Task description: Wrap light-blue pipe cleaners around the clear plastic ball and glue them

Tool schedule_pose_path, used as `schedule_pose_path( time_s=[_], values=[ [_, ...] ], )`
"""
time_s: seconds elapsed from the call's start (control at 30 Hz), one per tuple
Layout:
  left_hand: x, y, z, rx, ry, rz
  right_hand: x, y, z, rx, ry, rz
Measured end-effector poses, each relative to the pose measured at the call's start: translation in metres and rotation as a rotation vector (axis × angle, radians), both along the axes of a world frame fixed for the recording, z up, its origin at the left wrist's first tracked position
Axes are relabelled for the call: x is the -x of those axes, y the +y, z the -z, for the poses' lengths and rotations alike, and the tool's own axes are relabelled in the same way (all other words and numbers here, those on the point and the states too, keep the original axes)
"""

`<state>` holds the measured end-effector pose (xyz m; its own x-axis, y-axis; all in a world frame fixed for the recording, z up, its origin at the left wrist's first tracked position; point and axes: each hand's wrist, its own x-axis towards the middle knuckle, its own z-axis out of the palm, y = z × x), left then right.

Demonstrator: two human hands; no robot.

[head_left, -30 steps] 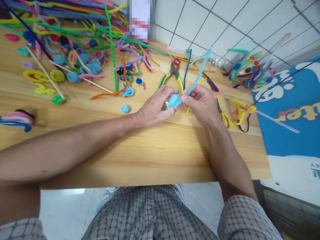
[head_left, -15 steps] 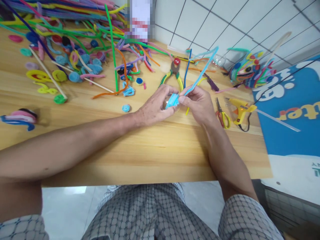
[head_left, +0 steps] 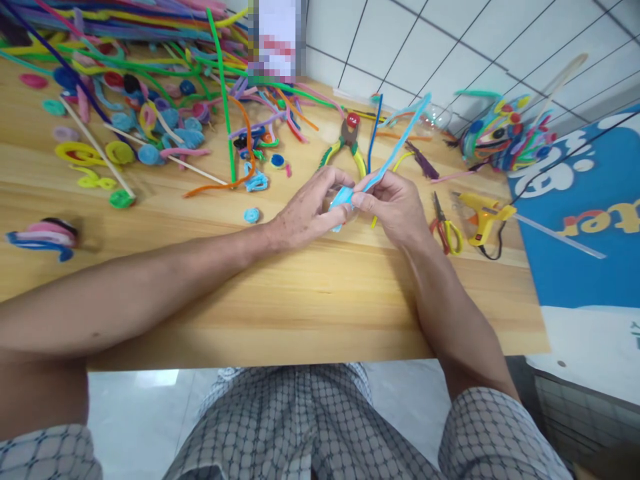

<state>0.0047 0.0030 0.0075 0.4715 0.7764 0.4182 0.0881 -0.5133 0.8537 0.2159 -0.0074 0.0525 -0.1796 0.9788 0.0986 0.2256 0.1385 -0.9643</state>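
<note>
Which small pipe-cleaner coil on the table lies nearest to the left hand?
The light blue coil on the table beside the left hand, which holds a blue pipe cleaner; the green coil lies far left.

table [head_left: 300,313]: pale wood, spanned the view | wall [head_left: 450,40]: white tiles, dark grout, rose behind table's far edge | floor [head_left: 135,413]: pale, glossy, lay below table's near edge, showed a bright light patch | box [head_left: 575,267]: blue-and-white, printed, stood right of table
</note>
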Motion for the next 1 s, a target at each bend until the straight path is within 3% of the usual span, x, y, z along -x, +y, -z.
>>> schedule_pose_path(
  time_s=[0.53,1.0],
  values=[
    [0.000,-0.001,0.000,-0.018,-0.003,-0.010,-0.007,0.003,0.003,0.071,0.036,-0.017],
    [0.004,0.004,0.010,-0.060,-0.051,0.028,-0.002,0.003,0.006,0.053,0.141,-0.047]
  ],
)
